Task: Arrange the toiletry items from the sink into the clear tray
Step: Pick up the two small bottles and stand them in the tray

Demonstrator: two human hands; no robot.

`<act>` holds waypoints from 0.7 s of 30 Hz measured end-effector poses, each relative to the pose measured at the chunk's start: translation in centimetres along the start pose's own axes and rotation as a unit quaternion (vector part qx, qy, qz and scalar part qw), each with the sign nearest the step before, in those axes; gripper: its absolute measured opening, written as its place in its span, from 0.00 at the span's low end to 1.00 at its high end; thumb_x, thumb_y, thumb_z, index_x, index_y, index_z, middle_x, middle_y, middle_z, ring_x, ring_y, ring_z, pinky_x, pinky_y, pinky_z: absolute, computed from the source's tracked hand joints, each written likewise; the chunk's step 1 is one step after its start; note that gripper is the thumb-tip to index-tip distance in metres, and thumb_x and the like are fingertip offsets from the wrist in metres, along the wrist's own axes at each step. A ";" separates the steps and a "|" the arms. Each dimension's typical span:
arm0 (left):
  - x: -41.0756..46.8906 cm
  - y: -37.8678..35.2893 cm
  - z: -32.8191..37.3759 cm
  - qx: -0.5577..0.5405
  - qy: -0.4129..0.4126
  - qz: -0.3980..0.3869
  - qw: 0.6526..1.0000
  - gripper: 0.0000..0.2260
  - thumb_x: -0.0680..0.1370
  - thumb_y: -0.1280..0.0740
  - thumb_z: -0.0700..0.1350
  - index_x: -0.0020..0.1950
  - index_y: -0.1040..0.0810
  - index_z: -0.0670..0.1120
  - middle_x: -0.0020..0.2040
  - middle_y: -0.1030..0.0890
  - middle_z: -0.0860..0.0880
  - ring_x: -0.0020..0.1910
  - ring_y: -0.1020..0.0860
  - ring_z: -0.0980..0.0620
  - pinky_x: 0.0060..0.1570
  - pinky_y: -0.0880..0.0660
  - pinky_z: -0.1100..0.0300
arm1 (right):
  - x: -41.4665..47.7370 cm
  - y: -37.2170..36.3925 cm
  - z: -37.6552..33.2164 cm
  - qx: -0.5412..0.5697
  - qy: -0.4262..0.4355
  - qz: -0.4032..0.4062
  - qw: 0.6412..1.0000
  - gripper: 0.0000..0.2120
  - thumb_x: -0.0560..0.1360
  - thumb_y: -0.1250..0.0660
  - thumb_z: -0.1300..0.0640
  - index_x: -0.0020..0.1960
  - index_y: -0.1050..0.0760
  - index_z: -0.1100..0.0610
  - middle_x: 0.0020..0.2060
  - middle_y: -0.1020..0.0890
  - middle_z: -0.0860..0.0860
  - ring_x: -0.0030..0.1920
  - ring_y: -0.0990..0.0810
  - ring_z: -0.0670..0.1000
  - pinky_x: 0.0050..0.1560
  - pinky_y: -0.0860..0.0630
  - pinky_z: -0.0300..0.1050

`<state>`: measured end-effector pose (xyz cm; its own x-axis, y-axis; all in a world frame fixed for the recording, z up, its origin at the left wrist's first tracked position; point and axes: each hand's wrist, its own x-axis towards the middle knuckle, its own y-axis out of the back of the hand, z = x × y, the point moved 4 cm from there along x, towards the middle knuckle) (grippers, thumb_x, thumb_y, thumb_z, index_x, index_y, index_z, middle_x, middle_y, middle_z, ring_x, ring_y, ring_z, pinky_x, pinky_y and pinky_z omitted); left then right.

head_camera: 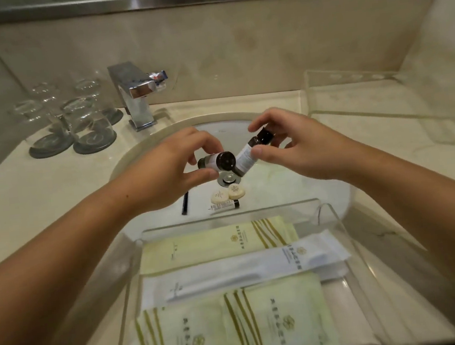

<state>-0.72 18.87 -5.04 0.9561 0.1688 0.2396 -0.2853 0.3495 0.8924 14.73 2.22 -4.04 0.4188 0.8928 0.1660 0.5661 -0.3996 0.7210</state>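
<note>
My left hand (176, 165) grips a small dark-capped bottle (219, 162) lying sideways, cap toward me. My right hand (292, 144) holds a second white-labelled bottle (249, 153) tilted, its dark cap up. Both hang above the white sink (293, 190), almost touching. On the sink floor lie two round soaps (228, 195), a small tube (223, 206) and a black comb (185, 203). The clear tray (338, 225) rests on the near rim and holds yellow-green packets (217, 245) and a white sachet (245, 270).
A chrome faucet (137, 97) stands behind the basin. Several upturned glasses (75, 121) on dark coasters are at the back left. Another clear acrylic tray (353, 94) sits on the counter at the back right. The drain (228, 178) lies under the bottles.
</note>
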 end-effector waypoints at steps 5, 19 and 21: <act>-2.1 1.1 4.7 -0.012 -0.035 0.017 0.999 0.15 0.74 0.30 0.56 0.60 0.25 0.61 0.54 0.28 0.63 0.49 0.26 0.62 0.44 0.32 0.75 | -4.4 1.9 -1.9 0.081 -0.005 0.028 0.996 0.18 0.76 0.29 0.45 0.61 0.32 0.47 0.49 0.14 0.51 0.48 0.19 0.52 0.53 0.24 0.51; -7.1 -0.7 15.5 0.176 -0.217 -0.041 0.959 0.14 0.76 0.33 0.57 0.62 0.26 0.59 0.49 0.28 0.54 0.45 0.26 0.52 0.38 0.24 0.50 | -15.2 2.6 -3.4 -0.126 -0.041 -0.053 0.990 0.15 0.71 0.35 0.35 0.56 0.27 0.36 0.42 0.19 0.33 0.42 0.20 0.42 0.38 0.30 0.37; -7.4 -1.4 16.1 0.194 -0.233 -0.053 0.952 0.15 0.76 0.31 0.55 0.62 0.26 0.60 0.48 0.27 0.55 0.44 0.27 0.52 0.38 0.26 0.52 | -15.9 2.4 -3.5 -0.147 -0.039 -0.047 0.987 0.16 0.71 0.37 0.33 0.56 0.28 0.35 0.41 0.19 0.33 0.41 0.20 0.42 0.38 0.27 0.39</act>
<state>-6.37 2.34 -1.89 0.9300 -0.3062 0.2032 -0.2260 -0.0403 0.9733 6.99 -12.21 -2.61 0.4340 0.8998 0.0457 0.3793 -0.2285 0.8966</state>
